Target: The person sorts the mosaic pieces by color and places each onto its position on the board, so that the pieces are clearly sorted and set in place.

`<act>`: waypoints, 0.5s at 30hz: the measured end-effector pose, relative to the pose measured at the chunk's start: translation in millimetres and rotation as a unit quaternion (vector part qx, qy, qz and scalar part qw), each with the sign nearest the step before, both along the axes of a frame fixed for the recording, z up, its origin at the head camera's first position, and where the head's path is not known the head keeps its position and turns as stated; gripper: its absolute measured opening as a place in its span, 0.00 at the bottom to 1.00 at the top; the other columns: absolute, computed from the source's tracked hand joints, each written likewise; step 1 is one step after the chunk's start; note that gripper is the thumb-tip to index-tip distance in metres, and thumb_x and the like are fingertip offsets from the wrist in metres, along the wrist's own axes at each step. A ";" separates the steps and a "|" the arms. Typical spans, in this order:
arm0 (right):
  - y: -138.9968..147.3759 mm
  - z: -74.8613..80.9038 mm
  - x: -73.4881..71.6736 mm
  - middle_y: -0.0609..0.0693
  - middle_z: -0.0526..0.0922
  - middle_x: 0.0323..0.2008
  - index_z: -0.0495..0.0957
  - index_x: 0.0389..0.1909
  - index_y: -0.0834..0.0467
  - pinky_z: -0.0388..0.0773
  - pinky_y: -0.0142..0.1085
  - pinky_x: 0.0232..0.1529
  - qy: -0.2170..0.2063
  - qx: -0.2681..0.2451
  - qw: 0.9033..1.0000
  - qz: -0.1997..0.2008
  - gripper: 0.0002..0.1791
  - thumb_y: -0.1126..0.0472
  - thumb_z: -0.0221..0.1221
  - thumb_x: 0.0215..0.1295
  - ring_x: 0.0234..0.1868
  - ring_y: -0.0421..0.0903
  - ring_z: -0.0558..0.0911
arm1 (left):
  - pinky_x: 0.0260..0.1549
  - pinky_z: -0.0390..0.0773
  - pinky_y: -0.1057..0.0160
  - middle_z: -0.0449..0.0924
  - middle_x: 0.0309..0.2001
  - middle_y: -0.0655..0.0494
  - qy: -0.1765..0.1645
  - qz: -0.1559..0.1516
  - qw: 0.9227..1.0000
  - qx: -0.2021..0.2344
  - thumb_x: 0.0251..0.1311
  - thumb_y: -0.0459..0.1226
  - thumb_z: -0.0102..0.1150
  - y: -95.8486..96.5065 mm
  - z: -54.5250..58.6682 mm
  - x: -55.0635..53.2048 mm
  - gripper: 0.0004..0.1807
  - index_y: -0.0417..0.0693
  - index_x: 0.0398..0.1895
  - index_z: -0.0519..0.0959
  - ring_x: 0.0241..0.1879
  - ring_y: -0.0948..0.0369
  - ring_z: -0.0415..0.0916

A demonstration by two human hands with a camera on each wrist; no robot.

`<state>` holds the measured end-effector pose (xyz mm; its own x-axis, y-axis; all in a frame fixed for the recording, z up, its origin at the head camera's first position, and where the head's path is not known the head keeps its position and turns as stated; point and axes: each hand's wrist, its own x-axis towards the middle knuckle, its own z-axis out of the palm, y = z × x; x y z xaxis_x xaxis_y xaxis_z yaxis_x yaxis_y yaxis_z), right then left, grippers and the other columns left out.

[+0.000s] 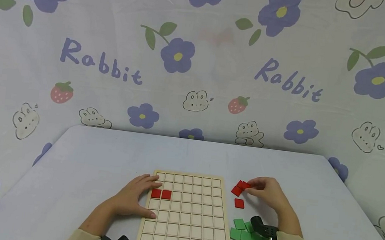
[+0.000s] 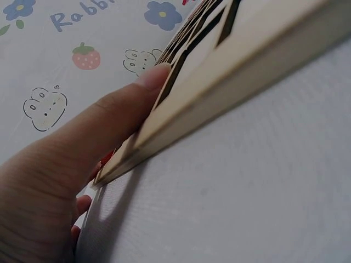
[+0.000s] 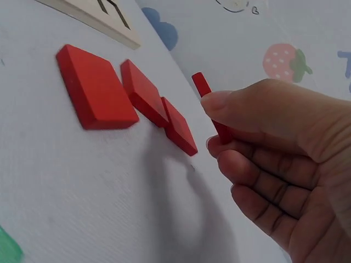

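My right hand (image 1: 269, 191) pinches a small square red tile (image 3: 201, 84) between thumb and index finger; in the right wrist view it is held up on edge above the table. Three loose red tiles lie near it: one alone (image 3: 98, 90), a second (image 3: 143, 92), and a third (image 3: 180, 126) touching the second. My left hand (image 1: 133, 196) rests on the left edge of a wooden grid board (image 1: 193, 230), its fingers and thumb spread over the rim. Two red tiles sit side by side in the board's third row, the leftmost one (image 1: 156, 194) beneath the left fingers.
Several green tiles (image 1: 245, 237) lie right of the board, partly hidden by the black wrist camera (image 1: 263, 228) on my right arm. The white table (image 1: 105, 154) ends at a patterned cloth (image 1: 219, 60) behind.
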<state>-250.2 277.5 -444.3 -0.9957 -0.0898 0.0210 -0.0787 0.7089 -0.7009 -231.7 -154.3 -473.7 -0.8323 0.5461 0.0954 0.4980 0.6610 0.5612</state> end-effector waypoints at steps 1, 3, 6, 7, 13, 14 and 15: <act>-1.6 0.1 -0.4 0.54 0.84 0.33 0.81 0.40 0.66 0.77 0.33 0.35 -0.001 -0.001 1.000 0.004 0.15 0.62 0.66 0.52 0.35 0.44 0.80 | 0.67 0.49 0.39 0.58 0.70 0.54 0.000 0.000 1.000 0.001 0.34 0.62 0.70 0.0 0.2 0.0 0.50 0.56 0.65 0.67 0.71 0.46 0.48; -4.4 -0.1 -1.2 0.53 0.84 0.33 0.81 0.40 0.65 0.77 0.33 0.36 -0.004 -0.003 1.000 0.008 0.15 0.61 0.66 0.53 0.35 0.44 0.80 | 0.67 0.49 0.39 0.58 0.70 0.53 0.000 0.000 1.000 0.001 0.34 0.62 0.70 0.1 0.5 0.0 0.50 0.55 0.65 0.67 0.71 0.46 0.48; -8.5 -0.9 -1.5 0.53 0.84 0.33 0.81 0.40 0.65 0.77 0.33 0.36 -0.003 -0.007 1.000 0.012 0.15 0.62 0.66 0.53 0.35 0.43 0.79 | 0.67 0.50 0.39 0.58 0.70 0.53 0.002 -0.002 1.000 0.002 0.34 0.62 0.70 0.0 0.5 -0.3 0.50 0.55 0.65 0.67 0.71 0.46 0.48; -10.3 -0.9 -1.3 0.54 0.84 0.33 0.81 0.40 0.66 0.77 0.33 0.35 0.000 -0.009 1.000 0.015 0.14 0.62 0.66 0.53 0.34 0.43 0.80 | 0.67 0.50 0.39 0.58 0.70 0.53 0.003 -0.002 1.000 0.001 0.34 0.62 0.70 -0.1 0.6 -0.3 0.50 0.55 0.65 0.67 0.71 0.45 0.48; -23.9 -2.7 -2.0 0.53 0.83 0.31 0.81 0.39 0.65 0.76 0.32 0.32 -0.009 -0.023 0.999 0.028 0.14 0.62 0.66 0.53 0.32 0.43 0.78 | 0.67 0.50 0.39 0.58 0.70 0.52 0.006 -0.009 1.000 0.001 0.35 0.61 0.70 -0.6 0.9 -0.3 0.49 0.54 0.65 0.67 0.71 0.45 0.48; -25.9 -3.1 -2.3 0.52 0.83 0.31 0.81 0.39 0.65 0.76 0.32 0.31 -0.011 -0.023 0.999 0.029 0.14 0.62 0.66 0.53 0.31 0.42 0.77 | 0.66 0.50 0.38 0.58 0.70 0.52 0.006 -0.010 1.000 0.002 0.35 0.61 0.70 -0.6 0.6 -0.5 0.49 0.54 0.65 0.67 0.71 0.45 0.48; -27.8 -2.9 -2.3 0.51 0.82 0.30 0.81 0.38 0.64 0.75 0.32 0.31 -0.014 -0.023 0.999 0.029 0.13 0.62 0.66 0.53 0.31 0.42 0.77 | 0.66 0.50 0.38 0.58 0.70 0.52 0.005 -0.010 1.000 0.002 0.35 0.61 0.70 -0.7 0.5 -0.5 0.50 0.54 0.65 0.67 0.71 0.45 0.48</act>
